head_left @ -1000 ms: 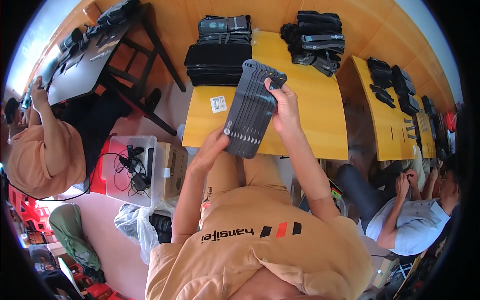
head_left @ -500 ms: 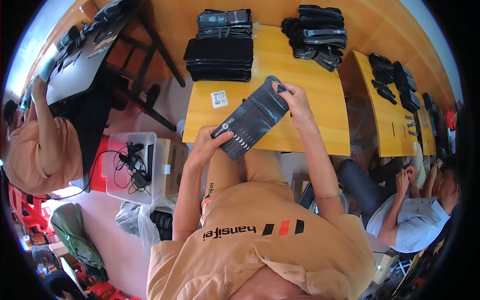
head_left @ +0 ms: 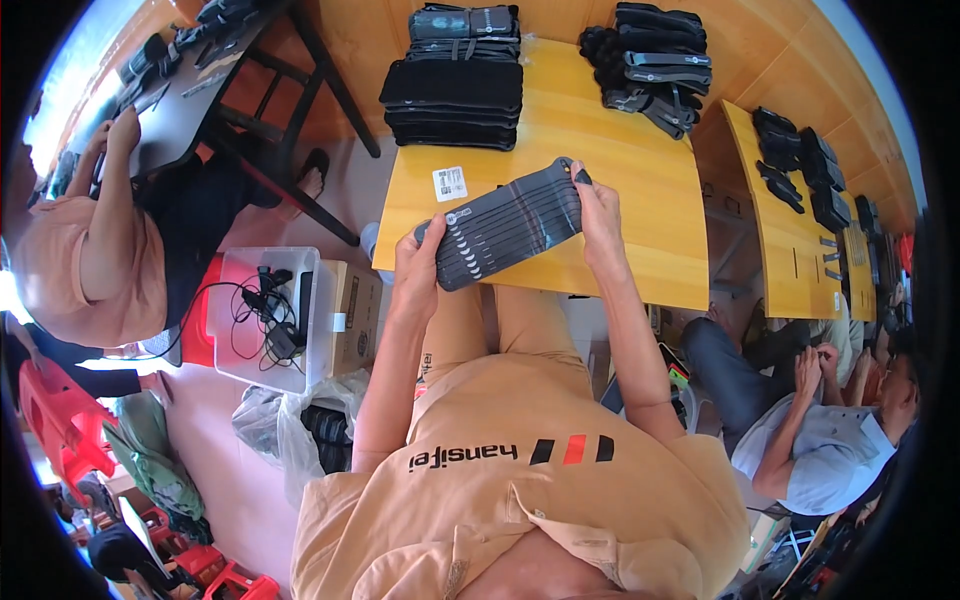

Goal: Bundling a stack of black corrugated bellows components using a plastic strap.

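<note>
- The left hand (head_left: 418,262) has its grip closed around the near-left end of a fanned bundle of dark flat strips (head_left: 508,225).
- The right hand (head_left: 598,218) grips the bundle's far-right end.
- The bundle hangs between both grips, above the yellow tabletop (head_left: 640,175).
- A white label (head_left: 450,183) lies just beyond the left grip.
- Black stacks (head_left: 455,90) sit farther beyond.

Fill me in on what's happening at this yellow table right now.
A person seated at the yellow table holds a fanned bundle of flat black pieces above its near edge. The left hand grips the bundle's lower end and the right hand its upper end. A small white label lies on the table beside it. Farther back sit a neat stack of black items and a looser pile of black straps. Other people sit nearby on both sides.
</note>
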The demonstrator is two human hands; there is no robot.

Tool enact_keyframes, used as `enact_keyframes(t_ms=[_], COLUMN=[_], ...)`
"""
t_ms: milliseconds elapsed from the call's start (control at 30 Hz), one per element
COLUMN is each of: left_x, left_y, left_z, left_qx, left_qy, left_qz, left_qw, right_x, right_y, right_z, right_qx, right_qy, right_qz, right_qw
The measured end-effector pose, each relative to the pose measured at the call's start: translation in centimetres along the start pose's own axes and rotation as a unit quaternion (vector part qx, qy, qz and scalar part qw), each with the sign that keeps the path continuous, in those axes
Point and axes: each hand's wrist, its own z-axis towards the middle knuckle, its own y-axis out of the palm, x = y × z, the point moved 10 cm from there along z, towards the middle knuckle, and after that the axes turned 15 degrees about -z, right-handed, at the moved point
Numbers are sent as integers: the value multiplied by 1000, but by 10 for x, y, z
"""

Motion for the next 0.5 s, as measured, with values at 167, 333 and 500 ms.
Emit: enact_keyframes(t_ms=[167, 333, 500], left_x=[6, 13, 20], left_y=[-10, -7, -6], left_z=[4, 5, 9], left_qx=[27, 30, 27], left_qy=[75, 90, 56], left_qz=[61, 65, 39], left_qw=[995, 993, 997], right_x=[7, 17, 19], right_y=[3, -1, 5], right_z=[-8, -8, -19], right_qx=[17, 30, 58], right_qy=[8, -56, -31], right_qz=[42, 61, 185], right_qw=[999, 996, 980])
